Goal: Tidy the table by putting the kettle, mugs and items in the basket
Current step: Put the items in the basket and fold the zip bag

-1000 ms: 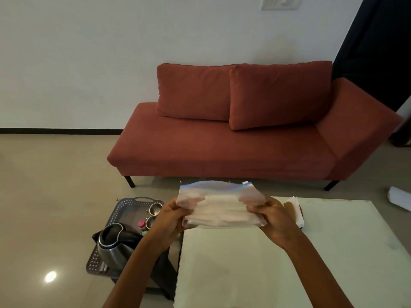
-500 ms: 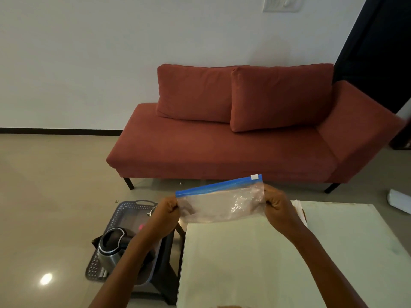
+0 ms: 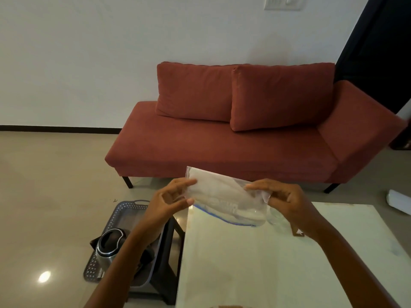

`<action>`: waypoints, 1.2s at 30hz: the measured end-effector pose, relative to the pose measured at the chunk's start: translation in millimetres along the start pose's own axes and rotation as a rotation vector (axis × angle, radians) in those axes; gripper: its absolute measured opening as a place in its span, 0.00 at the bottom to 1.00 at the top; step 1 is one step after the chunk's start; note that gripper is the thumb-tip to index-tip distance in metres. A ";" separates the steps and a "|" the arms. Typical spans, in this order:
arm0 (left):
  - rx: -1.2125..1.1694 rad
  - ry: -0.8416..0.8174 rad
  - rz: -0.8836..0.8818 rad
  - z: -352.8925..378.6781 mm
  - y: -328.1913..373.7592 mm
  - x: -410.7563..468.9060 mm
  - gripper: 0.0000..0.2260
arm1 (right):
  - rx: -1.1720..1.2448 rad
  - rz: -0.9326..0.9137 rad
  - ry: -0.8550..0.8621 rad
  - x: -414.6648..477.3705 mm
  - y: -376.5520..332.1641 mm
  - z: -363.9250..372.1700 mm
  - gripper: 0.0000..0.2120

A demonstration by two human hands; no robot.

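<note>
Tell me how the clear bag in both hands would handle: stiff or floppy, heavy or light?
Probably floppy: the bag sags and creases between the left hand and right hand. Likely light, since fingertip pinches carry it. Glossy film, maybe slippery.

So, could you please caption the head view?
Left hand and right hand hold a zip bag over the table; kettle sits in the basket.

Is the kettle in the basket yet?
In. The kettle stands upright inside the grey basket, left of the table, with the basket's holed walls around it.

The left hand (image 3: 169, 202) and right hand (image 3: 287, 203) pinch a zip bag (image 3: 222, 196).
</note>
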State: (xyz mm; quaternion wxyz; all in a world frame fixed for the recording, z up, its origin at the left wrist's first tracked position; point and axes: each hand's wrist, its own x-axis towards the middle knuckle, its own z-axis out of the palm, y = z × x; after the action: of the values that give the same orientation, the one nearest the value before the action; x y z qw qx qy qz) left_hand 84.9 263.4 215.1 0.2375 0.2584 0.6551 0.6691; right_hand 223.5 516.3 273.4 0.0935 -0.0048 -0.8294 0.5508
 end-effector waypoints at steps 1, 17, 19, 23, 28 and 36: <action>-0.052 0.023 -0.005 1.7 0.2 1.1 0.19 | 0.076 0.041 -0.029 0.5 1.7 -2.9 0.23; -0.057 -0.028 -0.089 29.3 -0.7 15.6 0.10 | 0.202 0.457 -0.314 17.0 16.6 7.4 0.17; -0.007 -0.060 -0.085 31.4 -4.2 18.9 0.12 | 0.216 0.500 -0.352 20.5 17.5 15.8 0.22; 0.082 -0.011 -0.073 40.1 -12.3 24.1 0.16 | 0.104 0.538 -0.330 24.7 26.8 36.2 0.23; 0.208 0.482 -0.002 59.6 -24.9 16.0 0.12 | 0.125 0.541 -0.054 27.8 44.7 42.1 0.20; -0.348 0.050 -0.462 104.4 -36.7 -10.6 0.15 | 0.100 0.467 0.188 20.6 58.9 65.0 0.19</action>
State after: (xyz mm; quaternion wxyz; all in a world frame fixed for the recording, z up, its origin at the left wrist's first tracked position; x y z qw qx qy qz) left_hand 160.7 336.2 178.9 0.4082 0.0411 0.5777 0.7056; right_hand 187.3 482.4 198.2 0.0408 -0.2428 -0.7652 0.5949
